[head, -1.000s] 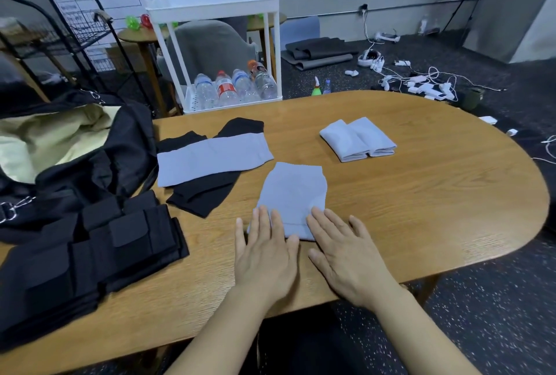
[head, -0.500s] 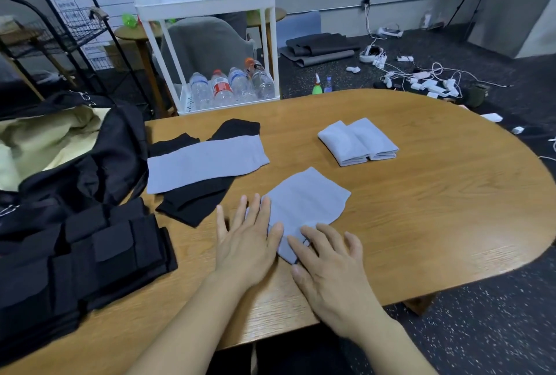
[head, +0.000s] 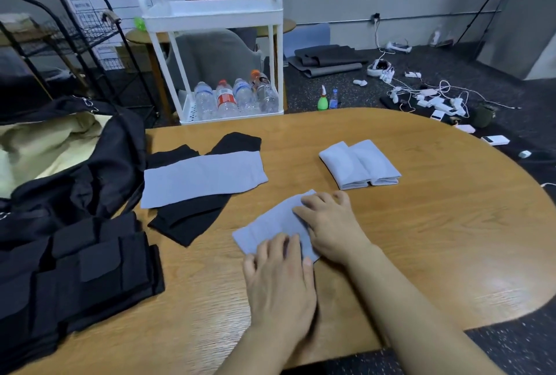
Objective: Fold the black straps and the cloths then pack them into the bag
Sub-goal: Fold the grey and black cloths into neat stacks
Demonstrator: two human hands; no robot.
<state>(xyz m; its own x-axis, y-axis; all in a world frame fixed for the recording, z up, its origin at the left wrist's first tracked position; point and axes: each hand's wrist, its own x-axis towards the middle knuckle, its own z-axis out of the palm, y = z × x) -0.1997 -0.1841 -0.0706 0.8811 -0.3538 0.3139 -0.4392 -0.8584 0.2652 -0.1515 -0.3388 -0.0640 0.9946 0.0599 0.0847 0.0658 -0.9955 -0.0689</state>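
tabletop (head: 421,239) wooden | both hands, left hand (head: 279,278) and right hand (head: 331,221), flat on grey cloth (head: 273,224), mid-fold | two folded cloths (head: 359,164) done | cloths, straps (head: 75,269) unpacked; bag (head: 90,170) open at left

My left hand (head: 279,281) and right hand (head: 331,224) are both bare: no gloves, no rings, no watch or band at either wrist. My forearms are uncovered for as far as they show, with no sleeve edge in sight. My fingernails are short and plain, without polish. Nothing is printed or marked on me.
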